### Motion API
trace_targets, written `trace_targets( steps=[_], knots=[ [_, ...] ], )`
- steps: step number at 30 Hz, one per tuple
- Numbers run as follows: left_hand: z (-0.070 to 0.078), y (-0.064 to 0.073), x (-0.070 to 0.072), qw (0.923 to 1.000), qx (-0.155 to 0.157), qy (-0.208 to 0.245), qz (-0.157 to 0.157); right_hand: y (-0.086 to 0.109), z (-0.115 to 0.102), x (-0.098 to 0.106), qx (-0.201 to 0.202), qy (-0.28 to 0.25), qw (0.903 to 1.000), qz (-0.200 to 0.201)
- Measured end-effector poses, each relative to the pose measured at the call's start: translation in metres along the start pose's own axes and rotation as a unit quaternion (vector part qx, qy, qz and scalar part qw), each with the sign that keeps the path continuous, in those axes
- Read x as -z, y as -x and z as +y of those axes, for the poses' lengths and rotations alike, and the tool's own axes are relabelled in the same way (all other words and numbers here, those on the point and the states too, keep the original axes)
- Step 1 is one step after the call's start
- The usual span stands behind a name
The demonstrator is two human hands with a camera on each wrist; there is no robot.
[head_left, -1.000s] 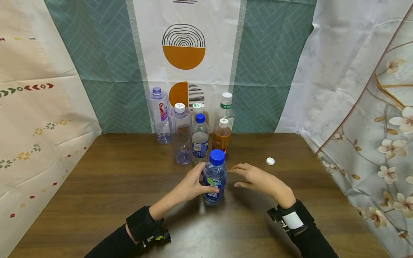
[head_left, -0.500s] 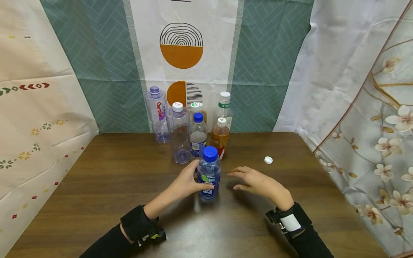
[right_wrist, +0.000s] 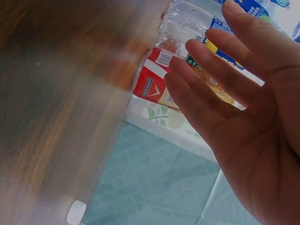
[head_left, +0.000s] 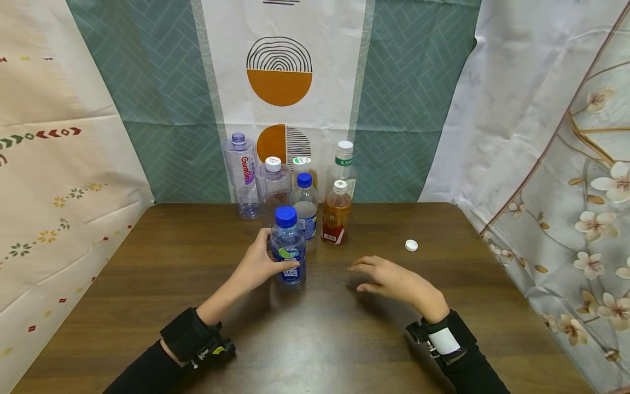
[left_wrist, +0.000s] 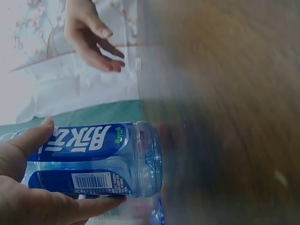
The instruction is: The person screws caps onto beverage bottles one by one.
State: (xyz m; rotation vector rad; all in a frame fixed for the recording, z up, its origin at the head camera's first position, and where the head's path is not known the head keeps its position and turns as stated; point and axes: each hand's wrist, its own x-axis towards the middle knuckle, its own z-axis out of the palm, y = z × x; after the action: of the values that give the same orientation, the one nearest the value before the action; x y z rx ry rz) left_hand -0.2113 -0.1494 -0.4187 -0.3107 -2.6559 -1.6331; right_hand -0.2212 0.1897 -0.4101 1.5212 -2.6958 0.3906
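Note:
My left hand (head_left: 257, 264) grips a clear blue-labelled plastic bottle (head_left: 288, 246) with a blue cap, thumb across its front and fingers round the far side. The left wrist view shows the bottle's label (left_wrist: 84, 145) between thumb and fingers, its base toward the table. In the head view it overlaps the front of a tall clear bottle (head_left: 276, 186) and a smaller blue-capped bottle (head_left: 306, 205). My right hand (head_left: 394, 280) holds nothing, its fingers spread and relaxed over the wooden table (head_left: 344, 339), right of the held bottle.
Several bottles stand at the table's back edge: an uncapped clear one (head_left: 246, 178), an amber drink bottle (head_left: 337, 216) with a white cap, and a white-capped bottle (head_left: 344, 161) behind it. A loose white cap (head_left: 411, 245) lies at the right.
My left hand has moved left and back with the blue-capped bottle in its grip, bringing it nearer the row of bottles. The right hand has stayed nearly in place.

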Motion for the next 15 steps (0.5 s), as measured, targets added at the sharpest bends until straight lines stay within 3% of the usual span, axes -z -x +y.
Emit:
trace_targets(
  steps=[5,15],
  knots=[
    [-0.0024,-0.0041,0.0078,0.9996,0.015,-0.012,0.02,0.0003,-0.0003,0.0001,0.001,-0.004,1.0,-0.003],
    [-0.0071,-0.0064,0.01,0.9995,0.02,-0.013,0.022,0.0013,-0.0012,-0.0013,-0.009,-0.01,0.9998,-0.017]
  ],
)
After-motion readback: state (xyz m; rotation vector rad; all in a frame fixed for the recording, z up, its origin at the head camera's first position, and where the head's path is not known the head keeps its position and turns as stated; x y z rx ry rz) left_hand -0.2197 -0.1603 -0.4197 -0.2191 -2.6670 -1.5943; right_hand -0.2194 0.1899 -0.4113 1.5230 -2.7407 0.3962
